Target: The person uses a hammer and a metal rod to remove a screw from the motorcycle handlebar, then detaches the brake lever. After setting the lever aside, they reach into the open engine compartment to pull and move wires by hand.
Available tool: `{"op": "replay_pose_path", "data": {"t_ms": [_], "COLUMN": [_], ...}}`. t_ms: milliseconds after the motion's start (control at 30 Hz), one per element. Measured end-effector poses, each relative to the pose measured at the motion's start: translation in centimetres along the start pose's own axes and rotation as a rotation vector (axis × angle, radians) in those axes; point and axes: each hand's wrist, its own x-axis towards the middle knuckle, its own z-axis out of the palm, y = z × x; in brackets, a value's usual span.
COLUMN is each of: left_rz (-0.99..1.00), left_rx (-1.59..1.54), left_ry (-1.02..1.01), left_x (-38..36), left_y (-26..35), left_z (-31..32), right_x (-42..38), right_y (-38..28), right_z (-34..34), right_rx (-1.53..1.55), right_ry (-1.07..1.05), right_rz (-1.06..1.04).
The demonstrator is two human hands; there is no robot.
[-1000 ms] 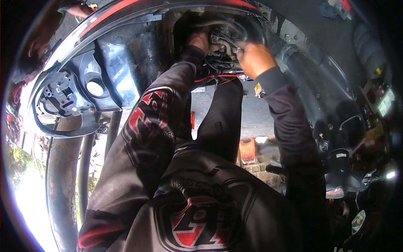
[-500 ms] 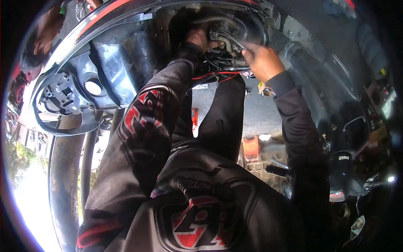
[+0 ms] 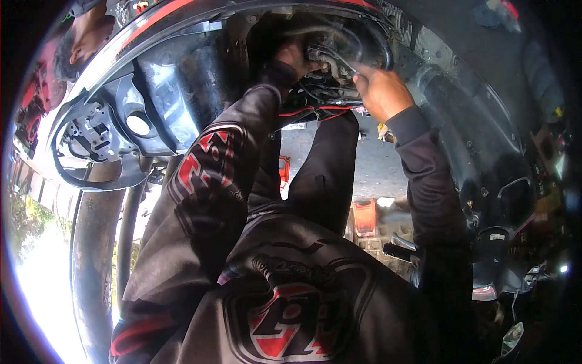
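Observation:
Inside the scooter's engine bay, my right hand [image 3: 383,92] closes around a slim metal wrench [image 3: 344,62]. The wrench points up and left to metal fittings and a pale curved pipe [image 3: 332,65]. My left hand [image 3: 294,58] reaches in from the other side, its fingers bent against the fittings. Shadow and the parts hide its fingertips, so what they grip cannot be made out. A black hose [image 3: 383,48] curves behind the right hand. Below both hands runs a red cable [image 3: 297,113] among black wires.
Dark body panels [image 3: 467,115] line the right side. At the left, a black plastic panel [image 3: 91,136] with a bracket hangs beside a thick post [image 3: 97,236]. An orange-red object [image 3: 365,217] is on the floor. Another person [image 3: 85,39] is at the upper left.
The view has shifted slightly. Both hands stay at the same fittings, and the right hand with the wrench has moved very little. The person at upper left has shifted.

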Motion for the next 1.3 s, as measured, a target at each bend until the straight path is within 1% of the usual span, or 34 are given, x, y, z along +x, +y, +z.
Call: {"op": "replay_pose_path", "data": {"t_ms": [33, 67, 167, 267, 333, 467, 533, 567, 633, 767, 800, 867, 933, 967, 1033, 1100, 1133, 1167, 1233, 1267, 1300], "left_rz": [-0.045, -0.044, -0.032, -0.067, 0.038, -0.014, 0.064, 0.067, -0.028, -0.051, -0.051, -0.052, -0.116, -0.118, -0.037, -0.013, 0.008, 0.002, -0.093, -0.087, -0.046], "left_rx": [0.009, 0.011, -0.032, -0.045, -0.135, -0.024, -0.242, -0.243, -0.054, -0.071, -0.034, 0.005, -0.020, -0.014, 0.012, 0.014, 0.013, 0.007, -0.054, -0.055, -0.001], "left_ry": [-0.007, -0.006, 0.007, -0.008, 0.052, 0.034, 0.015, 0.015, 0.051, 0.054, 0.047, 0.040, -0.030, -0.029, 0.064, 0.070, 0.069, 0.064, -0.072, -0.069, 0.009], "left_x": [-0.2, -0.1, -0.1, 0.2, 0.4, 0.2, 0.6, 0.4, -0.6, -0.3, -0.2, -0.2, -0.2, -0.4, -0.7, -0.3, -0.4, -0.4, -0.2, -0.1, -0.4], "left_y": [0.5, 0.8, -0.3, -1.7, -1.8, -2.0, -1.7, -1.6, 1.1, -0.2, -0.2, 0.0, 0.4, 0.5, 0.5, 0.0, -0.5, -1.0, -0.7, -0.3, -0.1], "left_z": [-0.3, -0.5, 0.2, 1.0, 1.2, 1.2, 1.2, 1.2, -0.4, 0.3, 0.3, 0.2, -0.1, -0.3, -0.2, 0.0, 0.2, 0.4, 0.2, 0.2, 0.3], "right_x": [0.0, 0.2, 0.4, 0.9, 1.1, 1.5, 1.8, 1.9, 2.0, 2.4, 2.4, 2.8, 3.1, 3.4, 3.4, 3.0, 2.6, 2.4, 1.9, 1.9, 2.0], "right_y": [0.1, 0.3, 0.5, 1.0, 1.4, 1.5, 1.6, 1.9, 2.0, 1.9, 2.0, 1.9, 1.5, 1.2, 1.2, 1.9, 2.0, 2.0, 1.7, 1.6, 1.8], "right_z": [0.1, 0.3, 0.3, 0.3, 0.4, 0.2, 0.1, 0.3, 0.2, 0.0, 0.0, 0.2, 0.2, 0.0, 0.1, 0.3, 0.2, 0.1, -0.8, -0.9, -0.9], "right_rx": [0.001, -0.014, -0.039, -0.064, -0.076, -0.113, -0.120, -0.118, -0.116, -0.138, -0.143, -0.119, -0.091, -0.088, -0.083, 0.018, 0.087, 0.087, 0.008, 0.039, 0.038], "right_ry": [-0.001, 0.009, 0.010, -0.002, -0.008, 0.000, 0.002, -0.008, -0.018, -0.024, -0.028, -0.040, -0.056, -0.076, -0.095, -0.073, -0.102, -0.110, -0.119, -0.136, -0.131], "right_rz": [0.000, -0.013, -0.025, -0.048, -0.070, -0.134, -0.148, -0.139, -0.130, -0.208, -0.228, -0.212, -0.202, -0.170, -0.138, -0.131, -0.088, -0.083, -0.068, -0.055, -0.059]}}
